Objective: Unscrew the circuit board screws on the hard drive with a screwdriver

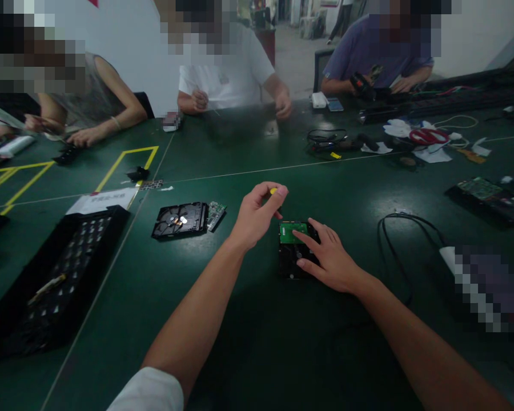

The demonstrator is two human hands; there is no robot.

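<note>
Black plastic, long and rectangular, forms the tray [79, 285] at near left on the dark green desk [248, 342]; a thin gold-coloured strip [47, 288] lies inside it. Ahead of the wearer, a black rectangular hard drive [288, 262] with a green circuit board [288, 232] lies flat on the desk. The right hand [332, 257] rests over its right side, fingers spread and gripping nothing. The left hand [259, 214] is above the drive's far left corner, its fingers closed on a small yellow-ended tool [273, 192]; whether the tip touches the drive cannot be determined.

To the left, near the tray, lies a second black hard drive [175, 222], a loose green-grey circuit board [216, 216] just beside it. Farther off, at right, are a bundle of black cables [328, 138] and a coil of red cord [428, 136]. Across the desk sit a person in a white shirt [227, 74] and a person in a purple shirt [360, 48], a red-and-black power tool [362, 85] near the latter's hands.
</note>
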